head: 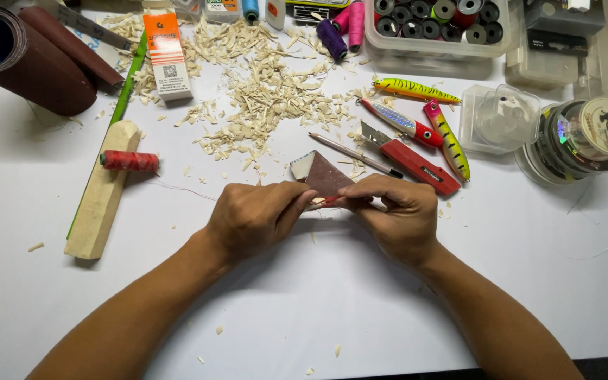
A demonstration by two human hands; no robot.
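The small red-tipped piece [324,201] pinched between left hand [255,218] and right hand [397,214] is mostly hidden by fingers and the sandpaper scrap [324,176] above the grip; its shape cannot be told.

The folded reddish-brown sandpaper piece [325,176] is matt and gritty, with a pale paper backing at its corner. The long pale wooden block [100,193] is bare, unfinished wood. The curled pale wood shavings [262,91] are dry and rough. The three painted fishing lures [423,119] are glossy. The red plastic utility knife [416,165] carries a bare metal blade. The white tabletop [318,302] is smooth and matt.
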